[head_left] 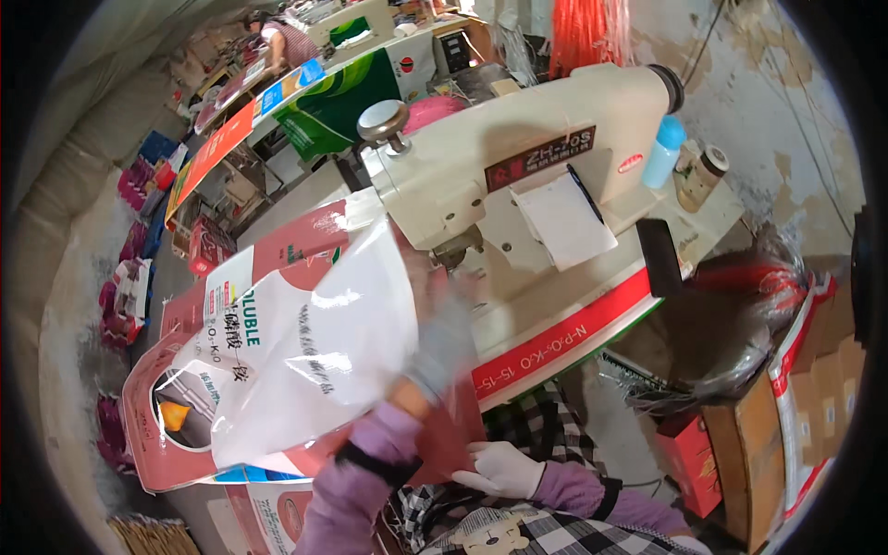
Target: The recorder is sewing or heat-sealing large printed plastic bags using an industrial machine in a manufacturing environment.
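Left hand [442,347], gloved in grey, shows to me as a blur at the centre of the frame, over the right part of the sack [287,356] and just below the presser foot [453,248] of the sewing machine [518,139]. Whether its fingers press flat or grasp, I cannot tell. White-gloved right hand [504,470], at the bottom centre, has its fingertips against the sack's lower right edge; I cannot make out whether they pinch it.

I find the sack across the left and centre of the frame, its red upper corner running in behind the machine head. Its white panel [347,314] bulges and throws back glare, and an oval opening [139,416] is bent wide at the left.

From the sheen and the long, smooth folds, I judge it light and floppy but springy, a slick film that could slide under a glove. It doesn't look fragile, though it would crease readily. I would take hold at the red border by the right hand, thumb above and fingers beneath, and keep the other palm spread flat near the foot, clear of the needle area. Pulling at the loose white bulge would, I think, only shift slack.

Right of centre, a notepad [566,222] with a pen [585,192] leans on the machine; a blue bottle [664,153] stands farther right.
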The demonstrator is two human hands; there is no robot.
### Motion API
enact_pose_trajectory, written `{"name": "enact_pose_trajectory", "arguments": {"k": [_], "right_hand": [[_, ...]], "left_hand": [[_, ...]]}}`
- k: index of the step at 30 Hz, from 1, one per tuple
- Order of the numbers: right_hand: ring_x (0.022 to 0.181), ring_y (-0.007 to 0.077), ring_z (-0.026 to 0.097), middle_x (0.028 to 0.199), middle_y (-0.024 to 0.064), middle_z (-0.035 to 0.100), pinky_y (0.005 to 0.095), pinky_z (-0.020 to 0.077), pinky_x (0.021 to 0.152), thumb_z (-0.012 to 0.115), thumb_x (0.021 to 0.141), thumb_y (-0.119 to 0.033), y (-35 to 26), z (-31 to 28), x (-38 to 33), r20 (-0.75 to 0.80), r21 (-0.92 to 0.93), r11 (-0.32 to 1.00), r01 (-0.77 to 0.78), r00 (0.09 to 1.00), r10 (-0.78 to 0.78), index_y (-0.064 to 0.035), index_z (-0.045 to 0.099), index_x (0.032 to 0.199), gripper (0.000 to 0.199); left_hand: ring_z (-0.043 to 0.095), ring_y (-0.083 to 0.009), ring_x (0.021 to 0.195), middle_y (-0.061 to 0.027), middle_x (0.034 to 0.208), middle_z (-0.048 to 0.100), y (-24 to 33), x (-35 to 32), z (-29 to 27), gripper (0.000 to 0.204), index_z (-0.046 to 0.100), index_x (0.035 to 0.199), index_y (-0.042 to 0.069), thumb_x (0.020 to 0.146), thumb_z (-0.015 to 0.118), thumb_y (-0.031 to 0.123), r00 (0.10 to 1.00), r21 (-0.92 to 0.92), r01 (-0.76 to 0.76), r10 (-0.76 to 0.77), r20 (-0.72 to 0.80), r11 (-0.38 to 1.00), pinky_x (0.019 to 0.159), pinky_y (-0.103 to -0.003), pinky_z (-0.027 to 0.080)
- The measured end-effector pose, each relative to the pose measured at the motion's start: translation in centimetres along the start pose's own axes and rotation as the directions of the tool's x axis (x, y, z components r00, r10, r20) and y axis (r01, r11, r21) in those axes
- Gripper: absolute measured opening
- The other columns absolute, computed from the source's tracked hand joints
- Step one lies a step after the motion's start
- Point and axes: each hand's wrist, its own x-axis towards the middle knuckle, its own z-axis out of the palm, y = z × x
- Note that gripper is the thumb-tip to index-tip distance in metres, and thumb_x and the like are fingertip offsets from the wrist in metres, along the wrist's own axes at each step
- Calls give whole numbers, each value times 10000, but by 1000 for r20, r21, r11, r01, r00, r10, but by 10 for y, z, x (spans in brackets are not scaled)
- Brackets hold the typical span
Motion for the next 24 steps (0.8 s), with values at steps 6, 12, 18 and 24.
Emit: {"name": "enact_pose_trajectory", "arguments": {"k": [6, 12, 18, 24], "right_hand": [[722, 329, 599, 707, 132, 589, 406, 488, 634, 568, 936, -321, -20, -8, 3, -236, 116, 993, -6, 971, 34, -1, 580, 651, 429], [721, 284, 611, 671, 109, 607, 383, 501, 634, 583, 918, -322, -33, -17, 1, -168, -53, 998, 23, 985, -32, -35, 633, 603, 429], [694, 262, 602, 644, 87, 592, 370, 490, 610, 576, 908, -283, -32, -30, -1, -128, -202, 978, 52, 989, -79, -46, 635, 603, 391], [681, 300, 594, 650, 126, 581, 398, 483, 610, 575, 914, -274, -3, -29, -22, -225, 2, 996, -87, 971, 85, -20, 637, 629, 387]], "left_hand": [[635, -276, 961, -179, 1129, 645, -99, -35, -15, 321, 624, 1147, 11, 850, 659, 128, 505, -876, 448, -859, 80, 181, 782, -323, 541], [411, -408, 1330, -258, 1503, 309, -71, -8, -8, 462, 587, 1316, 176, 858, 639, 193, 914, 30, 403, -404, 29, 915, 1058, -404, 407], [331, -495, 1338, -363, 1464, 276, -5, -26, 46, 536, 387, 1402, -52, 914, 514, 130, 877, 327, 469, -477, -62, 820, 1130, -436, 294], [360, -481, 1327, -305, 1457, 347, 40, -77, -21, 528, 476, 1374, 27, 852, 553, 31, 730, -433, 662, -393, 560, 612, 1104, -466, 330]]}}
